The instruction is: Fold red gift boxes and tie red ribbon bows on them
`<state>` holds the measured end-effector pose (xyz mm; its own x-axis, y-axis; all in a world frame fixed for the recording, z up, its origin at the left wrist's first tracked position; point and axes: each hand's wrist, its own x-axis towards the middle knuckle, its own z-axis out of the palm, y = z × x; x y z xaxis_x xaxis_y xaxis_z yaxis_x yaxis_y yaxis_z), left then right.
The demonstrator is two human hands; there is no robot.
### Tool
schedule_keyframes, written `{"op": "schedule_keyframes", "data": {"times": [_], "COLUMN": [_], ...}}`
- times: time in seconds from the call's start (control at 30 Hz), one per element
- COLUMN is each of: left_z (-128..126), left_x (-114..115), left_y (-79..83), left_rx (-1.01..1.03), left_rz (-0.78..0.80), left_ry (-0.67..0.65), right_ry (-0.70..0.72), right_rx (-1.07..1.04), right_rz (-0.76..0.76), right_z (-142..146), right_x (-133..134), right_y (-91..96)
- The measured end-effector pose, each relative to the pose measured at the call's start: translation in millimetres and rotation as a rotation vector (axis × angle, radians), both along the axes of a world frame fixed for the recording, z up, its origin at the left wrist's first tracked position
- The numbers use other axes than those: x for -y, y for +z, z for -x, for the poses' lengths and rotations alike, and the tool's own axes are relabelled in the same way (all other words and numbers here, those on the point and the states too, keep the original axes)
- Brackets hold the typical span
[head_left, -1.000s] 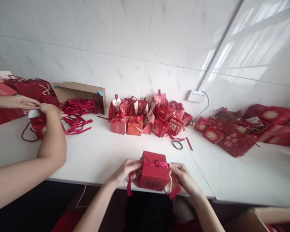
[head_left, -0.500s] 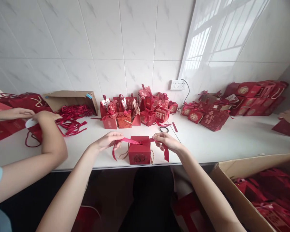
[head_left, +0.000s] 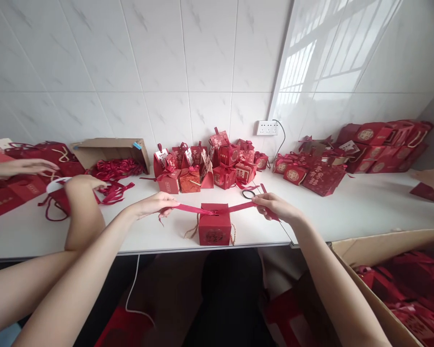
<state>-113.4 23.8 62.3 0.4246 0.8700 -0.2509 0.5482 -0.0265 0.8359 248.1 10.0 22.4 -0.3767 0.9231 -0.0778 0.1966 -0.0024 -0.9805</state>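
Observation:
A red gift box [head_left: 214, 232] with twisted cord handles stands near the front edge of the white table, dark patterning on its front. A red ribbon [head_left: 240, 207] passes through the slot in its top and stretches out to both sides. On the left, my left hand [head_left: 154, 204] pinches one end of it, a short tail hanging below the fingers. My right hand [head_left: 275, 207] grips the other end to the right of the box, its tail partly hidden behind the fingers. Both lengths look nearly straight.
Several finished red boxes [head_left: 226, 154] stand along the wall, with more bags [head_left: 321, 176] farther right. A cardboard box of ribbons [head_left: 144, 152] is at the left, and a large carton [head_left: 354, 248] at the lower right. Co-workers' hands [head_left: 83, 185] work on both sides.
My hands have moved farther apart, drawing the ribbon longer on both sides of the box. The co-worker's hands at the left have shifted.

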Motion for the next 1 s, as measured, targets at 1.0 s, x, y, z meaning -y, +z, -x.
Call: {"op": "schedule_keyframes", "data": {"times": [1.0], "left_z": [-75], "left_x": [-1], "left_y": [64.2], "left_rx": [1.09], "left_rz": [-0.05], "left_ry": [0.135], "right_ry": [-0.104], "right_rx": [-0.801], "right_rz": [-0.08], "right_z": [105], "right_x": [-3], "right_y": [68.4]}}
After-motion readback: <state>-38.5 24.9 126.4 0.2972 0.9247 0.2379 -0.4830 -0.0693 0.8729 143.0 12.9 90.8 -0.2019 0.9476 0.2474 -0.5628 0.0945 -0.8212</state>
